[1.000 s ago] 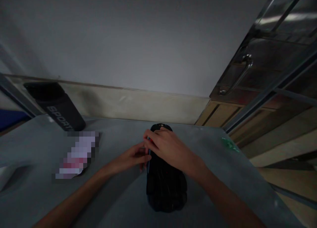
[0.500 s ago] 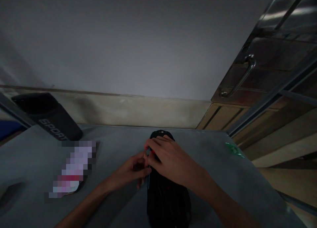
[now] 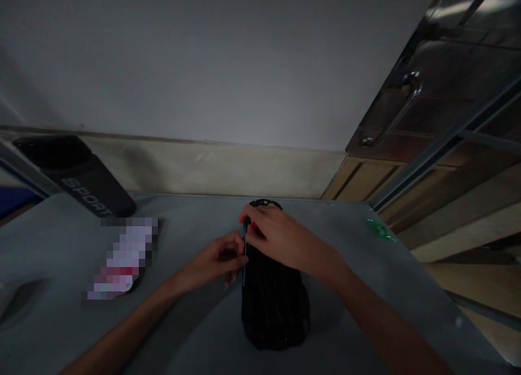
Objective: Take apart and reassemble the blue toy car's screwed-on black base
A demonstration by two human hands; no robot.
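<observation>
A long black object (image 3: 275, 302) with a ribbed surface and a spot of red near its far end lies lengthwise on the grey table (image 3: 187, 331). At its left edge, my left hand (image 3: 222, 258) has curled fingers, with thumb and fingertips touching the side. Across the far part rests my right hand (image 3: 280, 231), its fingers bent over the left edge and pinching something small and dark there. What exactly the fingertips hold is too dark to make out.
A black SPORT bottle or case (image 3: 87, 179) leans at the back left, near a blurred pink and white item (image 3: 126, 258). Green plastic (image 3: 381, 230) lies at the right. Behind are a pale wall and a metal door handle (image 3: 399, 112).
The view has tipped down a little, so more of the black object's near end shows. My right fingers have shifted slightly at the left edge, uncovering a small dark piece.
</observation>
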